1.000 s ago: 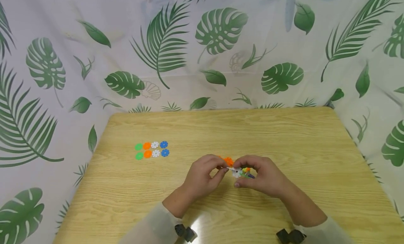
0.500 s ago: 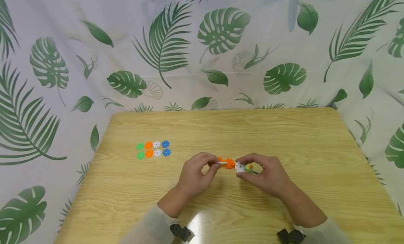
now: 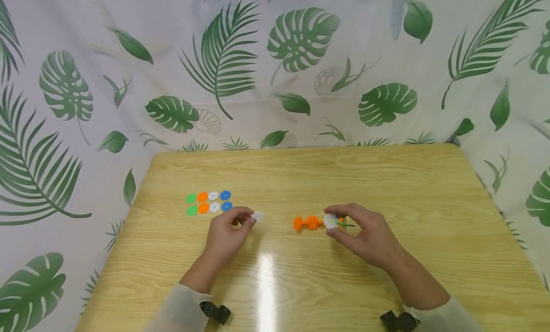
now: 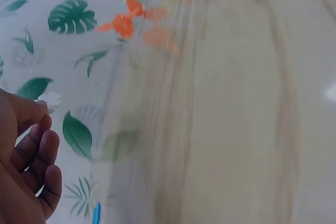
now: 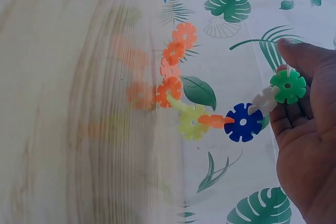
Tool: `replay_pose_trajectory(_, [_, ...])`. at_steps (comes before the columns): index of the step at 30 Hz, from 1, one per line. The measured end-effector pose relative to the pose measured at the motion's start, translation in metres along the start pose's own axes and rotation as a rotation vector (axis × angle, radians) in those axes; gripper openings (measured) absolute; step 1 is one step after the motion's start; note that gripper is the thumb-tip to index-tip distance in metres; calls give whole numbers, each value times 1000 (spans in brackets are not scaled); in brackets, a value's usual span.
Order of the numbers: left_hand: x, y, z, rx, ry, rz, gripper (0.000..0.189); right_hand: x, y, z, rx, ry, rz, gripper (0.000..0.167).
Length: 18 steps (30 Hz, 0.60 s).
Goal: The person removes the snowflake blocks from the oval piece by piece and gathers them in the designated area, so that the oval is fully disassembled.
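My left hand [image 3: 224, 234] pinches a white notched disc [image 3: 258, 216] between thumb and forefinger, above the table just right of the flat discs. In the left wrist view this white disc [image 4: 51, 100] sticks out past the fingertips. My right hand [image 3: 369, 234] grips one end of a chain of interlocking snowflake discs. A white disc [image 3: 331, 221] of that chain faces up between its thumb and fingers. Orange discs [image 3: 312, 222] trail to the left. The right wrist view shows green [image 5: 288, 86], blue [image 5: 243, 123] and yellow [image 5: 193, 122] links; the fingers stay close to the green one.
Two rows of loose flat discs lie at the table's left: green [image 3: 191, 210], orange [image 3: 203, 197], white [image 3: 213, 207] and blue [image 3: 225, 195]. The wooden table [image 3: 386, 179] backs onto a leaf-printed cloth [image 3: 258, 107].
The left hand, first close against the right, has moved left with its white disc toward the flat discs. The right hand has shifted slightly right, and the orange links now show more fully.
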<state>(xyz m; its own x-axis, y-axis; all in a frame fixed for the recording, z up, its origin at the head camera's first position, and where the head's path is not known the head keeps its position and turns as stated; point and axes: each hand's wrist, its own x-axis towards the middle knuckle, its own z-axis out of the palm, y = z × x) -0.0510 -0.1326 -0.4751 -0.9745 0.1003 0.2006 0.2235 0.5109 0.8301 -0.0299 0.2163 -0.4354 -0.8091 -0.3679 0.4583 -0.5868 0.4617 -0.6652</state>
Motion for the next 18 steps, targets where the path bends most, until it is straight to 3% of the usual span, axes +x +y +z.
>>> replay_pose_trajectory(8, [5,-30,-25,62,19,-212,10,1,2,-2,-70,49,-3,60])
replay_pose_trajectory(14, [8,-50,-36,219,-8,-287,16,1,3,-2,-67,67,-18,54])
replay_pose_trajectory(18, [13,-52,-41,293,-45,-311,19,2,4,-2,-71,64,-26,50])
